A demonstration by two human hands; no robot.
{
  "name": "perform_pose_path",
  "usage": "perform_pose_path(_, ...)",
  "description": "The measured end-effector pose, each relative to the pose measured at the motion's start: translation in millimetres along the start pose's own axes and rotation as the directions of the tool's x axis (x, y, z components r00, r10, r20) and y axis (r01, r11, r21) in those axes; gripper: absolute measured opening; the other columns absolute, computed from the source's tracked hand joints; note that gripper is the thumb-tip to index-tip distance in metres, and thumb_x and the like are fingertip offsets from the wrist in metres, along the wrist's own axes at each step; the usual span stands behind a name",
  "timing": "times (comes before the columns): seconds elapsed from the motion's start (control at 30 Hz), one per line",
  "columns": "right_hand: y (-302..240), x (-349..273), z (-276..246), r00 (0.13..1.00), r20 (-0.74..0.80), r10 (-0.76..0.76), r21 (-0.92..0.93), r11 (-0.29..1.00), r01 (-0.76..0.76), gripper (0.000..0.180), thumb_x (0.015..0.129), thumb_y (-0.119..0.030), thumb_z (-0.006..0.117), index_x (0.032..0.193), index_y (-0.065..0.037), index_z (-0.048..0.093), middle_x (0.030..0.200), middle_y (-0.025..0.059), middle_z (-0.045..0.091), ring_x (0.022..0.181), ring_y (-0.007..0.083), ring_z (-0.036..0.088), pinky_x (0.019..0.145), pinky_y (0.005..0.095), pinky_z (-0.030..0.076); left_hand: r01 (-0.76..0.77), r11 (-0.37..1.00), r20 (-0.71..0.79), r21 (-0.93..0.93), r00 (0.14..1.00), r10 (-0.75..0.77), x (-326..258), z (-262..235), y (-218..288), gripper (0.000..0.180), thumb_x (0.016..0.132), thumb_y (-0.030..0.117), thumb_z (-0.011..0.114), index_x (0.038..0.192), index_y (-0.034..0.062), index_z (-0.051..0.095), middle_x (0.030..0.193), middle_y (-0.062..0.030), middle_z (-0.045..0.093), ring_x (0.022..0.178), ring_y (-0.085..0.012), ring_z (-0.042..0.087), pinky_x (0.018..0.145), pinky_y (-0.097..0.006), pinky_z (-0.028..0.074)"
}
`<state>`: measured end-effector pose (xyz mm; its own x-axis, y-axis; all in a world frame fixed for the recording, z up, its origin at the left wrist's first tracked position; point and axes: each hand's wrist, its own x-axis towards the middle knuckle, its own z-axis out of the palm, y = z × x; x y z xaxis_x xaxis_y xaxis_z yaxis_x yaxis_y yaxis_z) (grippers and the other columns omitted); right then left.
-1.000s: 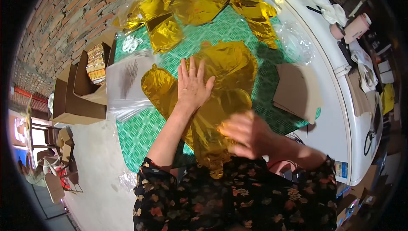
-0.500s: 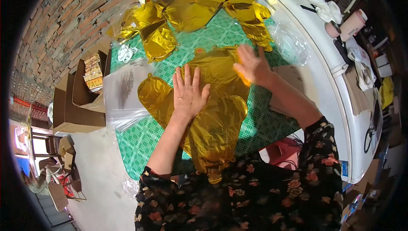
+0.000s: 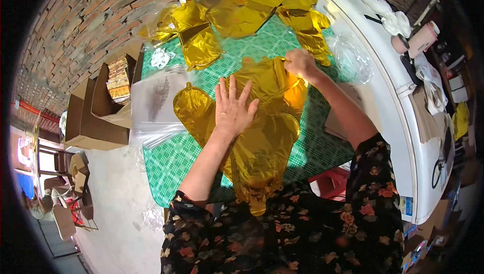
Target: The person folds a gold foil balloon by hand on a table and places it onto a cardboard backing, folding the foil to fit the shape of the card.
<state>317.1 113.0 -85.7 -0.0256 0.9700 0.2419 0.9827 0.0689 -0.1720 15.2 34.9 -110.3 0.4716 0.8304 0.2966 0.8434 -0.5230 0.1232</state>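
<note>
A flat gold foil balloon (image 3: 262, 138) lies on the green checked table (image 3: 171, 158), its long axis running from the person's body out toward the far edge, the narrow tail end hanging over the near edge by the floral sleeve (image 3: 373, 193). The left hand (image 3: 233, 109) lies on its middle, palm down, fingers spread wide and gripping nothing, just as it did a moment ago. What has changed is the right hand (image 3: 301, 64): a second ago it was close to the body over the near part of the foil, and it has since travelled out to the far end, where its fingers are now drawn together at the foil's top edge; whether they pinch the foil I cannot tell. That looks like smoothing or flattening carried from near end to far.

More gold balloons (image 3: 242, 14) lie heaped at the far side, a clear plastic bag (image 3: 156, 103) to the left, open cardboard boxes (image 3: 96, 113) beyond it, and a white appliance (image 3: 383, 82) along the right.
</note>
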Motion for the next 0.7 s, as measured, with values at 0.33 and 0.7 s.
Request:
perform_pose_path(0.33, -53.0, 22.3, -59.4, 0.996, 0.075, -0.05, 0.096, 0.994, 0.042, 0.018, 0.094, -0.028, 0.068, 0.096, -0.013, 0.076, 0.094, 0.0123, 0.076, 0.092, 0.0382, 0.071, 0.079, 0.048, 0.055, 0.004, 1.0, 0.007, -0.019, 1.0, -0.004, -1.3, -1.9, -2.2, 0.067, 0.11, 0.058, 0.043, 0.167, 0.0239, 0.044, 0.176, -0.026, 0.024, 0.163, -0.0517, 0.014, 0.133, -0.061, 0.008)
perform_pose_path(0.7, -47.8, 33.8, -54.9, 0.96, 0.207, -0.187, -0.326, 0.912, 0.248, 0.018, 0.093, -0.024, 0.072, 0.1, -0.013, 0.084, 0.119, 0.0128, 0.078, 0.113, 0.0364, 0.074, 0.085, 0.0512, 0.061, -0.003, 1.0, 0.038, -0.002, 0.999, 0.003, 2.1, -5.2, 1.9, 0.067, 0.111, 0.059, 0.04, 0.169, 0.0244, 0.04, 0.176, -0.0263, 0.023, 0.163, -0.0517, 0.012, 0.133, -0.061, 0.007)
